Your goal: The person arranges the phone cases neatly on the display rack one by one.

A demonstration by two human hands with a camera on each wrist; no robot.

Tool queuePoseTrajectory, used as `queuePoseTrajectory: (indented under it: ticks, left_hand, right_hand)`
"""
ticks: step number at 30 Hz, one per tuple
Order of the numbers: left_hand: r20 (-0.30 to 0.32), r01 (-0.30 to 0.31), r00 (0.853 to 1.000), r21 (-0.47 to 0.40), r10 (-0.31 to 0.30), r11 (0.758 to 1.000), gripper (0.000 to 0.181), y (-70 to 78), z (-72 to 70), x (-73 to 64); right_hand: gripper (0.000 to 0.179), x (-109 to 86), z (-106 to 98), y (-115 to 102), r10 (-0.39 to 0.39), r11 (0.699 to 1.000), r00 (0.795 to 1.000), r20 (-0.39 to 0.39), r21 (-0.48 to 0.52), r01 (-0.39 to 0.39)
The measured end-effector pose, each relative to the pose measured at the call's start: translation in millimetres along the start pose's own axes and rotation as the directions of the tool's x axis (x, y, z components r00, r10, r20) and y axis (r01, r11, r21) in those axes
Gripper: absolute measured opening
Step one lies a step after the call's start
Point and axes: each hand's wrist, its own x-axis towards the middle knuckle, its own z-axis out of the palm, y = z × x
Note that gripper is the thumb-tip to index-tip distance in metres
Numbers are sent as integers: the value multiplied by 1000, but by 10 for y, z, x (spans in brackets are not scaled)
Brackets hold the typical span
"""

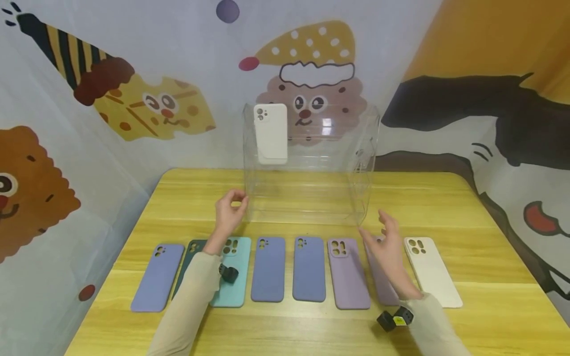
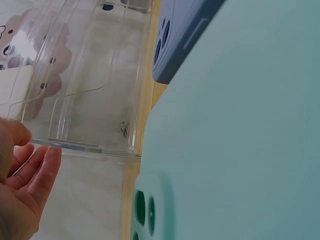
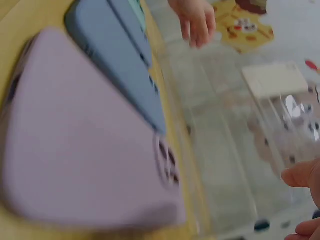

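Observation:
A clear tiered display stand stands on the table, with a white phone case leaning upright on its upper left. At the stand's left side, my left hand pinches the clear edge, thumb on one face and fingers on the other, as the left wrist view shows. My right hand is by the stand's front right corner, thumb and fingers spread apart and holding nothing. Under the right hand lies a purple phone case, partly hidden. A turquoise phone case lies below the left wrist.
In a row along the front lie a blue-violet case, a dark green case mostly covered by the left sleeve, two blue cases, another purple case and a cream case. A cartoon-printed cloth hangs behind the table.

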Motion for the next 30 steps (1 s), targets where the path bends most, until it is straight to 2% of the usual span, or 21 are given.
queuePoseTrajectory:
  ticks: [3, 8, 12, 15, 19, 25, 30]
  left_hand:
    - [4, 12, 1000, -3, -12, 1000, 7, 4, -7, 1]
    - [5, 15, 1000, -3, -15, 1000, 8, -9, -8, 0]
    - [4, 20, 1000, 2, -20, 1000, 8, -15, -10, -2]
    - [3, 17, 1000, 8, -17, 1000, 7, -23, -10, -1]
    - [1, 16, 1000, 12, -16, 1000, 7, -18, -8, -2]
    - [2, 21, 1000, 11, -21, 1000, 7, 4, -13, -8]
    - [9, 22, 1000, 3, -22, 1000, 7, 0, -7, -5]
  right_hand:
    - [62, -42, -161, 114, 43, 997, 999, -14, -69, -44]
    - [66, -80, -410, 317, 173, 970, 985, -5, -172, -171]
    - [71, -90, -591, 461, 302, 934, 952, 40, -210, -288]
    - [73, -95, -694, 570, 398, 901, 916, 55, -210, -379]
    - [73, -88, -789, 690, 459, 868, 888, 41, -237, -437]
    - [75, -78, -846, 783, 478, 832, 877, 47, -346, -434]
    - [78, -89, -869, 824, 473, 819, 879, 60, -398, -413]
